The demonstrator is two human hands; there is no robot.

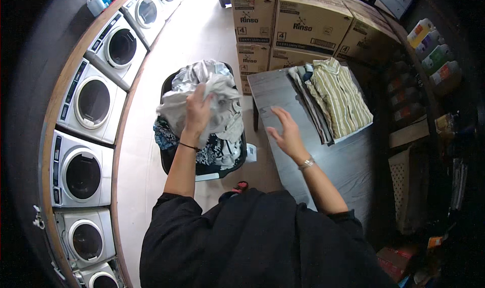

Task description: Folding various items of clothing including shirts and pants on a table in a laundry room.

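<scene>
My left hand [197, 110], with a dark band at the wrist, grips a whitish cloth [172, 104] over a black laundry basket [165, 160]. The basket is heaped with clothes, among them a black-and-white patterned garment [206, 151] and a blue patterned one [163, 132] at the left. My right hand [286, 132], wearing a metal bracelet, is held above the grey table [269, 94] with its fingers apart and nothing in it. Beyond it on the table lies a folded green-and-white striped shirt [339, 98], beside a row of other folded garments [308, 102].
Front-loading machines [93, 102] line the left wall. Stacked cardboard boxes [310, 22] stand behind the table. Plastic bottles [435, 57] sit on a shelf at the right. A white packet [251, 152] is beside the basket.
</scene>
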